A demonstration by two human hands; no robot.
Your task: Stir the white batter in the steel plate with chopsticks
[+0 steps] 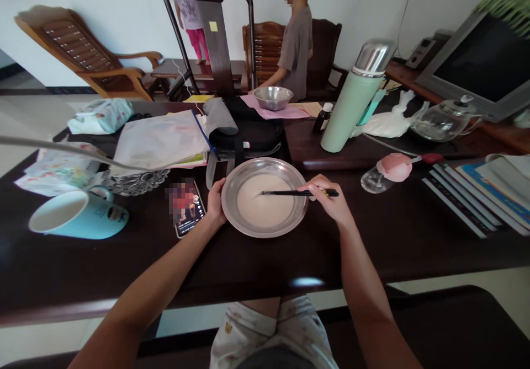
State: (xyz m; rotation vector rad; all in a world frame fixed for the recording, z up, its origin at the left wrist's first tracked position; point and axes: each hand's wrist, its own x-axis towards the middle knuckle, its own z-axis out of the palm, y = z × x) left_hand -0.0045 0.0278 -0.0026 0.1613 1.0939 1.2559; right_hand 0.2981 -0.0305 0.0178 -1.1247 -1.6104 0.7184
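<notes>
A wide metal bowl (265, 233) stands on the dark table in front of me, with a pale, milky liquid (265, 209) in it. My left hand (216, 201) is closed on the bowl's left rim; its fingers are partly hidden behind the rim. Black chopsticks (285, 193) are pinched in my right hand (329, 197) at the bowl's right side. Their tips dip into the liquid near its middle. Just left of my left hand lies a phone (191, 214) with a lit screen.
At left are a blue mug (83, 217), a glass dish (138, 182) and papers (159, 140). A green thermos (351, 101), pink-lidded bottle (387, 173) and books (467, 192) stand at right. Beyond sits a smaller metal bowl (273, 99). Two people are behind the table.
</notes>
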